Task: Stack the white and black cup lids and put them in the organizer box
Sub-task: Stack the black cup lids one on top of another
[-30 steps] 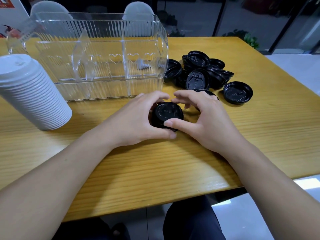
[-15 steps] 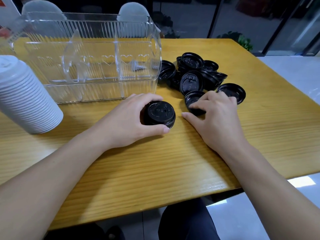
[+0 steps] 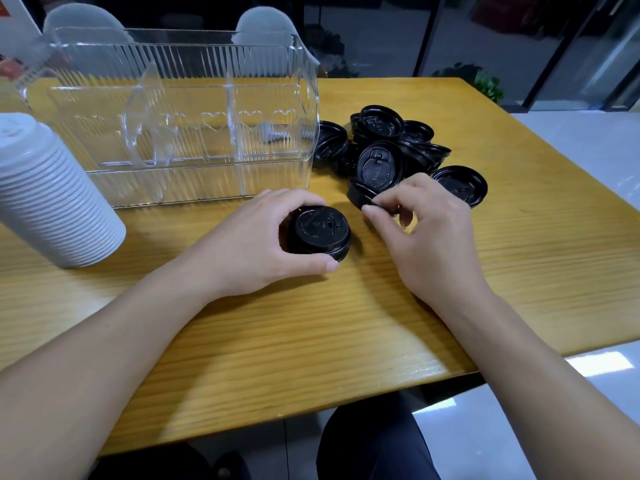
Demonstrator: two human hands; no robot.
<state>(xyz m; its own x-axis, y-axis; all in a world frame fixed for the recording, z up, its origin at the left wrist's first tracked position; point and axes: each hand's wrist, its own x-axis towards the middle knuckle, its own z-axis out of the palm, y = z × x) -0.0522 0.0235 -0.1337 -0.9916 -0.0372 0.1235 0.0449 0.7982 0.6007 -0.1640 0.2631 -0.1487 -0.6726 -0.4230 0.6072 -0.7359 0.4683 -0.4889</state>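
A short stack of black lids point(image 3: 320, 230) stands on the wooden table point(image 3: 346, 323) in front of me. My left hand point(image 3: 256, 244) grips it from the left, fingers and thumb curled round its side. My right hand point(image 3: 419, 230) pinches the rim of a single black lid point(image 3: 360, 195) and tilts it up off the table. Behind it lies a loose pile of black lids point(image 3: 384, 147). A tall stack of white lids point(image 3: 52, 199) leans at the left. The clear ribbed organizer box point(image 3: 180, 116) stands at the back with nothing in it.
The table's right edge and front edge are close to the pile and my arms. Two chair backs point(image 3: 263, 26) rise behind the box. A dark glass wall runs along the far side.
My right hand left the stack, reached to a lid at the pile's front, and now pinches its rim and lifts it. My left hand stays on the stack.
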